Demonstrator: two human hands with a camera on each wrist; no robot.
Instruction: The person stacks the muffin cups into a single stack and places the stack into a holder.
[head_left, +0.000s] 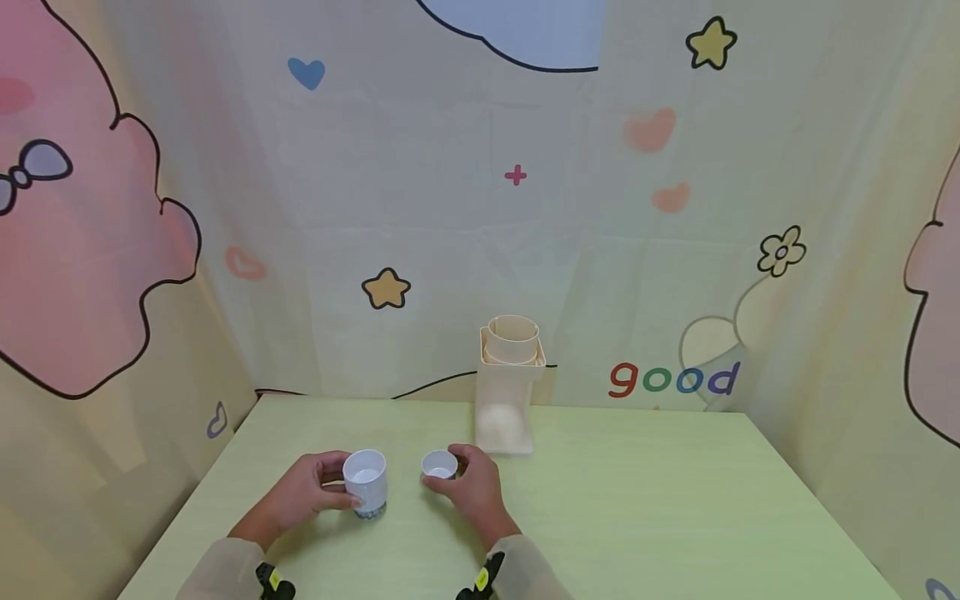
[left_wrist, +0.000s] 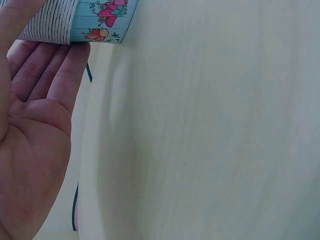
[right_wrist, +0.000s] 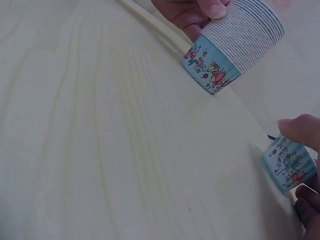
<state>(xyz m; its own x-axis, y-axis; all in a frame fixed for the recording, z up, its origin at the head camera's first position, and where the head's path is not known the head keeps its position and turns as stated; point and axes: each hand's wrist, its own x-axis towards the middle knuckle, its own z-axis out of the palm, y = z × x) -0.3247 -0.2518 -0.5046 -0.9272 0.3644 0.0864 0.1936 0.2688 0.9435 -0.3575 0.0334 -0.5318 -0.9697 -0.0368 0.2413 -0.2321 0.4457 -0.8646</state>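
My left hand (head_left: 303,492) grips a tall stack of nested paper cups (head_left: 366,483), mouths facing up, thumb on the near side and fingers behind. In the left wrist view the stack (left_wrist: 50,22) shows many white rims above a light blue base with a fruit print. To its right, my right hand (head_left: 476,492) pinches one small paper cup (head_left: 438,464) between thumb and fingers, its opening upward. The same printed cup (right_wrist: 290,162) shows at the right edge of the right wrist view, apart from the stack (right_wrist: 242,37).
A cream-coloured cup dispenser (head_left: 504,408) stands behind my right hand, with a round tube (head_left: 513,342) on top. The pale wood-grain table (head_left: 660,500) reaches back to a printed cloth backdrop (head_left: 450,167), which also hangs at both sides.
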